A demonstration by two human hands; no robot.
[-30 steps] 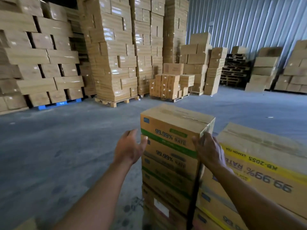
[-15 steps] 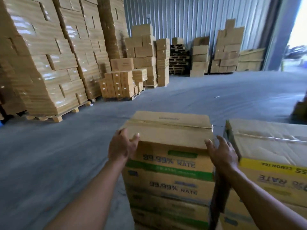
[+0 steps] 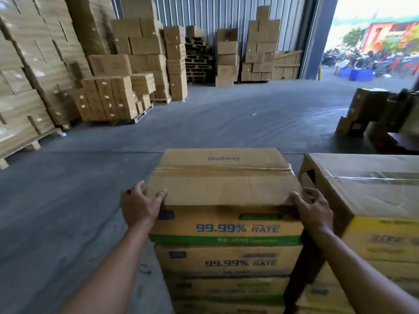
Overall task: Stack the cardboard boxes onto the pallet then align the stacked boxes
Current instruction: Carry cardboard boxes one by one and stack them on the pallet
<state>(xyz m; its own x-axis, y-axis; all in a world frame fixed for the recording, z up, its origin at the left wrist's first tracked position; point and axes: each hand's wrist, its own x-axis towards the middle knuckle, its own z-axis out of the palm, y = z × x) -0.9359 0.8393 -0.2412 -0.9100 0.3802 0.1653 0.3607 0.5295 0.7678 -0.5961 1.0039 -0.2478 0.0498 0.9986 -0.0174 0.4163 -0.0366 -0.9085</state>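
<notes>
Cardboard box [image 3: 223, 189], top of the green-banded stack, gripped at both near corners.

My left hand [image 3: 139, 206] curls round the near left corner with the thumb on the lid. My right hand [image 3: 314, 210] clasps the near right corner, fingers down in the narrow gap beside the yellow-banded stack [image 3: 374, 200]. The box rests on the column of like boxes [image 3: 224, 264]; the pallet under them is out of view. The lid's front flap seems to overhang the printed face, so squaring by that edge could mislead me, and tugging it could tear the tape. Too hard a shove might slide the box past the far edge onto the grey floor [image 3: 204, 132], or pinch my right fingers against the neighbour. Beyond stand other loaded pallets [image 3: 113, 96] and the open doorway [image 3: 371, 37].
</notes>
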